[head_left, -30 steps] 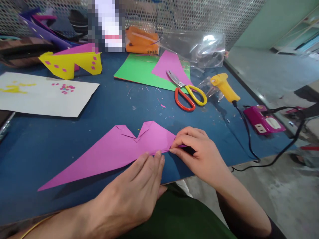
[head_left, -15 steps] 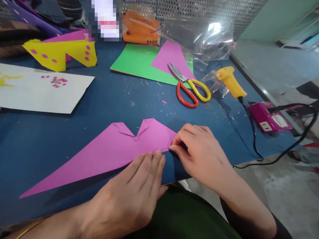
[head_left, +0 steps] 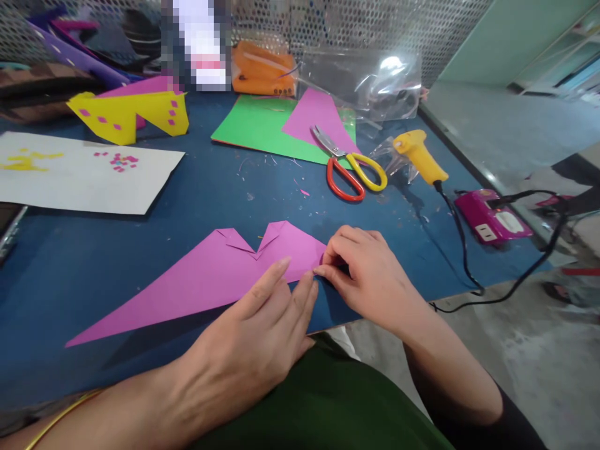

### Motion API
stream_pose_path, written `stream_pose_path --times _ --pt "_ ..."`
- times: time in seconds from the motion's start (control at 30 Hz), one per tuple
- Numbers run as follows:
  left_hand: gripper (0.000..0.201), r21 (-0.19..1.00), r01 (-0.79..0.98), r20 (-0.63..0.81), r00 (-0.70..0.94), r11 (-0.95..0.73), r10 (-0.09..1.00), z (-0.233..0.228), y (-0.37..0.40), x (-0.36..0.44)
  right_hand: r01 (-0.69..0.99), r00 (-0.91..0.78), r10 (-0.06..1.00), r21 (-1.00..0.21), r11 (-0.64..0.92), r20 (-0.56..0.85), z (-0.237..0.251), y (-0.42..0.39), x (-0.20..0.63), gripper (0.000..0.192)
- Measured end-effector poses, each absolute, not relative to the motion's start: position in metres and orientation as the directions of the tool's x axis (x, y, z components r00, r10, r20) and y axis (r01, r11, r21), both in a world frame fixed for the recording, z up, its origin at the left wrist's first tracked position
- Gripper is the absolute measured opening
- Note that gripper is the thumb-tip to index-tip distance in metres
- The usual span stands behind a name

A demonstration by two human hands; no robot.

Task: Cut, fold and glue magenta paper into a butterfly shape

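Observation:
A long folded purple paper [head_left: 210, 281] lies flat on the blue table [head_left: 94, 262], with two small folded flaps at its top edge and its tip pointing to the lower left. My left hand [head_left: 253, 350] rests on the paper's near edge, fingers stretched out and pressing down. My right hand [head_left: 370, 275] pinches the paper's right corner between thumb and fingers.
Red-and-yellow scissors [head_left: 351, 172] lie on a green sheet [head_left: 253, 128] with a purple scrap. A yellow glue gun [head_left: 417, 156] with a black cord and a pink power strip [head_left: 487, 219] sit at the right. White paper [head_left: 84, 175] and a yellow cut-out [head_left: 126, 115] lie at the left.
My left fingers have slid further onto the paper toward my right hand. My right hand has stayed on the corner, and the view has shifted slightly.

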State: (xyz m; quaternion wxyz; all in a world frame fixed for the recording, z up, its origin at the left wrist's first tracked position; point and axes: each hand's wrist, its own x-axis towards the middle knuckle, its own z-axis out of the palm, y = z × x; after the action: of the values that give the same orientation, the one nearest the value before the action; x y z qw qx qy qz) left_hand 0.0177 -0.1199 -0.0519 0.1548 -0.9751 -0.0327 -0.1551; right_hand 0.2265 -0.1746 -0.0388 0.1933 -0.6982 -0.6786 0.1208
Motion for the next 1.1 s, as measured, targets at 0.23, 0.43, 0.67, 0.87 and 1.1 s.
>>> stream_pose_path --times 0.23,0.43,0.67,0.87,1.1 --pt "0.049 -0.182 0.143 0.372 0.926 -0.973 0.067 -0.054 -0.118 0.018 0.834 0.127 0.984 -0.551 -0.037 0.128 -0.04 -0.183 0.231 0.016" --pt "0.046 -0.122 0.167 0.381 0.918 -0.978 0.109 -0.054 -0.118 0.018 0.851 0.165 0.978 -0.519 -0.075 0.128 -0.038 -0.186 0.232 0.016" --pt "0.045 -0.073 0.174 0.391 0.911 -0.982 0.132 -0.053 -0.117 0.018 0.881 0.119 0.988 -0.468 -0.061 0.096 -0.037 -0.181 0.234 0.017" --pt "0.046 -0.08 0.182 0.376 0.916 -0.98 0.139 -0.053 -0.117 0.016 0.878 0.104 0.989 -0.478 -0.041 0.106 -0.04 -0.179 0.237 0.019" --pt "0.058 -0.114 0.124 0.376 0.924 -0.986 0.072 -0.056 -0.123 0.023 0.886 0.104 0.988 -0.462 -0.039 0.116 -0.041 -0.178 0.238 0.019"
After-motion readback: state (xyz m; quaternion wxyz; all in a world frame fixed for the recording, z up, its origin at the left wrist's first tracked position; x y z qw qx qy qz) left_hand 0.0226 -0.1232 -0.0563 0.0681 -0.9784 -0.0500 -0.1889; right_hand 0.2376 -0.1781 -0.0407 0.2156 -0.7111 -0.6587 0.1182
